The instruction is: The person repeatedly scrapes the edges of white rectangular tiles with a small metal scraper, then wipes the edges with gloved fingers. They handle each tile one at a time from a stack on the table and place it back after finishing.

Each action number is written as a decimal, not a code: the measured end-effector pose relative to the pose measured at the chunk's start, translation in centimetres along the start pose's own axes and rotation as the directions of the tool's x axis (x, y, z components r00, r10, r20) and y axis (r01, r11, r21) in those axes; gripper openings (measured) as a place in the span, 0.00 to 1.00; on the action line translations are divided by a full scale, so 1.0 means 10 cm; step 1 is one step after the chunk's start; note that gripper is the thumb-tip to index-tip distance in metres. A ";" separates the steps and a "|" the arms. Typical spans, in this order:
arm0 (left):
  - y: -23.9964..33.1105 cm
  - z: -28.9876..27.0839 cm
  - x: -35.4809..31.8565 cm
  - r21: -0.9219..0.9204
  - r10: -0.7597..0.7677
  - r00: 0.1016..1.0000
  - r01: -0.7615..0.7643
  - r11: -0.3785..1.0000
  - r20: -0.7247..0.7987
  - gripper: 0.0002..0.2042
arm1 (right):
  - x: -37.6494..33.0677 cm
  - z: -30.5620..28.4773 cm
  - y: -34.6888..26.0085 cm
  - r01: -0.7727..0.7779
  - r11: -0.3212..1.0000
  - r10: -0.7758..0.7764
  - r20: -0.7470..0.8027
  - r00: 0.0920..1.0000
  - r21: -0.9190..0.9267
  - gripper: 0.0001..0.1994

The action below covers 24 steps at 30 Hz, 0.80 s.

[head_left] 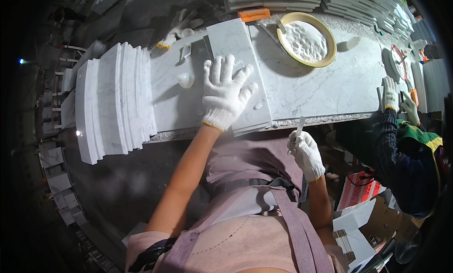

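My left hand point(224, 96), in a white knit glove with a yellow cuff, lies palm down with its fingers spread on a small stack of grey-veined white marble slabs point(231, 34). The slabs rest on the marble-topped bench, their near ends at its front edge. In front of the bench, close to my body, my right hand point(306, 155), also gloved, is closed round a narrow flat scraper blade point(300, 126) that points up. A small white chip point(258, 106) lies on the slab beside my left hand. A translucent cup-like piece point(185, 80) is on the bench to its left.
Many upright slabs point(113, 98) line the bench's left end. Beyond my hands stand a yellow-rimmed bowl point(332, 46) of white paste, an orange box point(254, 14) and spare gloves point(178, 30). At the right, a co-worker's gloved hands point(390, 93) are at the bench; cartons point(354, 226) sit below.
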<state>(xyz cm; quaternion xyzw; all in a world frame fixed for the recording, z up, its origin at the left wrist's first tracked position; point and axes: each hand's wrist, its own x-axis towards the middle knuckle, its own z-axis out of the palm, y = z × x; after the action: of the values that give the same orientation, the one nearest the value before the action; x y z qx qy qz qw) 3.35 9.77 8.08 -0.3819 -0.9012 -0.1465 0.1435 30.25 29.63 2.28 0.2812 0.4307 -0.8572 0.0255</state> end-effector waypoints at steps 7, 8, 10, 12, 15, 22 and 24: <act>0.00 0.02 0.06 0.086 -0.081 0.996 0.084 0.993 -0.047 0.24 | -0.03 0.02 0.01 -0.051 0.996 0.044 -0.101 0.994 -0.072 0.17; 0.03 0.03 0.06 0.080 -0.056 0.997 0.060 0.995 -0.053 0.25 | -0.04 0.02 0.02 -0.027 0.999 0.025 -0.057 0.998 -0.043 0.17; 0.07 0.06 0.08 0.050 -0.027 0.998 0.029 0.998 -0.051 0.25 | -0.04 0.03 0.02 -0.014 1.000 0.014 -0.016 1.000 -0.012 0.17; 0.08 0.08 0.11 0.068 -0.054 0.998 0.056 0.996 -0.020 0.25 | -0.04 0.03 0.02 -0.006 0.999 0.005 -0.033 0.999 -0.035 0.17; 0.04 0.10 0.14 0.083 -0.080 0.997 0.080 0.993 -0.007 0.25 | -0.03 0.03 0.00 0.007 1.000 -0.008 -0.039 0.999 -0.023 0.17; -0.06 0.06 0.12 0.149 -0.119 0.991 0.126 0.981 -0.053 0.24 | -0.02 0.01 0.03 -0.025 1.000 0.025 -0.043 0.999 -0.007 0.17; -0.07 0.04 0.07 0.131 -0.125 0.990 0.132 0.982 -0.063 0.24 | -0.01 0.00 0.05 -0.018 1.000 0.017 -0.036 0.999 -0.014 0.16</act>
<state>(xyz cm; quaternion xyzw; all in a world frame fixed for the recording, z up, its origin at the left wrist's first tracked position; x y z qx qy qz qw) 2.30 9.93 7.89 -0.3081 -0.9275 -0.1044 0.1839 30.49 29.36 1.98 0.2999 0.4346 -0.8488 0.0272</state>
